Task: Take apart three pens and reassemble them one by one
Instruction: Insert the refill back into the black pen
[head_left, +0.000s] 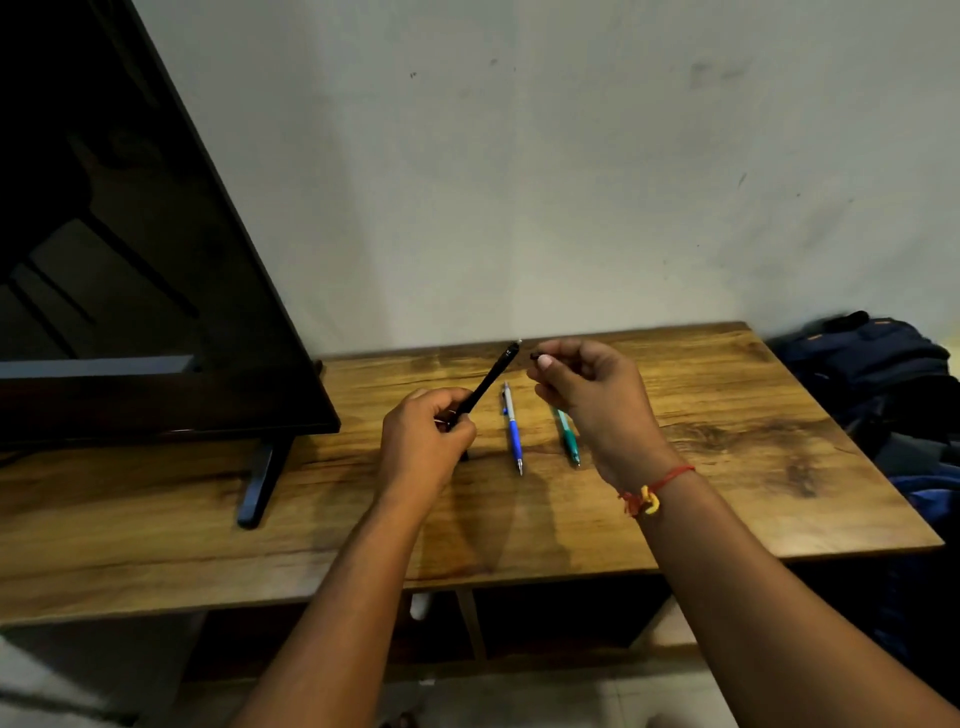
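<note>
Pen one apart: left hand (423, 436) fingers wrap slim black pen (488, 384), right hand (587, 395) pinches its small black tip (534, 356); blue-silver pen (513, 426), green pen (569, 439) at 6 o'clock intact.

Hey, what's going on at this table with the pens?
A person is working on a black pen. The left hand grips its barrel, angled up over the wooden table, while the right hand pinches a small dark piece just off the pen's upper end, apparently a part of it. A blue pen and a green pen lie side by side on the table, untouched.
</note>
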